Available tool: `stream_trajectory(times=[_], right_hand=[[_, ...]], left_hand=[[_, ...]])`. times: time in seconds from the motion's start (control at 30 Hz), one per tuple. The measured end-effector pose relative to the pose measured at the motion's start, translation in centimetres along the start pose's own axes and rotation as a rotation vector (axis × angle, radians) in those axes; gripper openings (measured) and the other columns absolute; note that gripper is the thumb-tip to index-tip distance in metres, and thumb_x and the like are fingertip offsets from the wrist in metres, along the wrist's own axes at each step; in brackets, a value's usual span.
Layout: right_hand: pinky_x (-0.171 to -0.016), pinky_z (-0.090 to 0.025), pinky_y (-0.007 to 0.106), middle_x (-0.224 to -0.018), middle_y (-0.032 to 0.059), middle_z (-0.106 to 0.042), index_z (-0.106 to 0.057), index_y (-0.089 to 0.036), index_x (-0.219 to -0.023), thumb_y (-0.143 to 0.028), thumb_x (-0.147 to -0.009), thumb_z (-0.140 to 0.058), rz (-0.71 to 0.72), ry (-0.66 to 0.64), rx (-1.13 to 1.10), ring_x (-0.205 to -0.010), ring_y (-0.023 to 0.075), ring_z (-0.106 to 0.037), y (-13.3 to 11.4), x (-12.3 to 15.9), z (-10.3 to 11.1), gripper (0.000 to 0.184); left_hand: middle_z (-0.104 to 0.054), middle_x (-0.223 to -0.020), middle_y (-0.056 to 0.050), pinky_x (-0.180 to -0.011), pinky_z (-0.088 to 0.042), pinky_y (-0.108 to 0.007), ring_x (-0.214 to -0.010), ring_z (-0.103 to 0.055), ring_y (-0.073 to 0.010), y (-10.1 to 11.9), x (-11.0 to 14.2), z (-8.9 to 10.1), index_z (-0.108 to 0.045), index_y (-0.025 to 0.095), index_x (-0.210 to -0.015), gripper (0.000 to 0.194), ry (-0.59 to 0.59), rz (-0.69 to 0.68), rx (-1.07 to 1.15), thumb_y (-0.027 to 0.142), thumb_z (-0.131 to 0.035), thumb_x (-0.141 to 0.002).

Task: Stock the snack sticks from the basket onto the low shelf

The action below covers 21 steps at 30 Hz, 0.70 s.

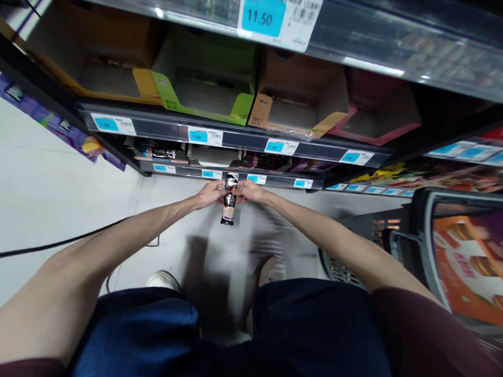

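A narrow dark snack packet (229,204) with an orange-white lower end hangs upright in front of the lowest shelf. My left hand (210,194) grips its upper part from the left. My right hand (249,191) pinches the same upper part from the right. Both arms stretch forward and down over my knees. Behind the packet, the bottom shelf (230,175) holds more dark packets and carries blue price tags.
Open cardboard display boxes, yellow (88,53), green (203,80), brown (298,93) and pink (371,111), sit on the shelf above. A grey shopping basket (418,225) with an orange and purple package stands at right. A black cable (46,248) crosses the white floor at left.
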State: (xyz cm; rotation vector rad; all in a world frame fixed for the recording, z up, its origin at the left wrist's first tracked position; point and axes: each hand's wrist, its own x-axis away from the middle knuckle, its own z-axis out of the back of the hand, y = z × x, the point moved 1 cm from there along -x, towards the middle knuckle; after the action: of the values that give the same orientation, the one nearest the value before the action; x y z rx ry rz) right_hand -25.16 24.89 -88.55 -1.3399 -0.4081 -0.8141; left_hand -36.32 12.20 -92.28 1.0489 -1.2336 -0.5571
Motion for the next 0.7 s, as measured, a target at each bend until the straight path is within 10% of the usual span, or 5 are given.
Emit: stream_trajectory(times=[0.7], right_hand=[[-0.051, -0.044, 0.017, -0.06, -0.0003, -0.067, -0.064, -0.014, -0.085, -0.002, -0.08, -0.063, 0.022, -0.039, 0.038, -0.057, 0.0128, -0.065, 0.18, 0.2, 0.25, 0.013]], left_hand=[[-0.068, -0.064, 0.0, -0.063, -0.056, -0.03, -0.06, -0.068, -0.0184, -0.71, -0.06, 0.34, -0.057, 0.017, -0.098, 0.025, 0.011, -0.006, -0.039, 0.017, -0.064, -0.074]])
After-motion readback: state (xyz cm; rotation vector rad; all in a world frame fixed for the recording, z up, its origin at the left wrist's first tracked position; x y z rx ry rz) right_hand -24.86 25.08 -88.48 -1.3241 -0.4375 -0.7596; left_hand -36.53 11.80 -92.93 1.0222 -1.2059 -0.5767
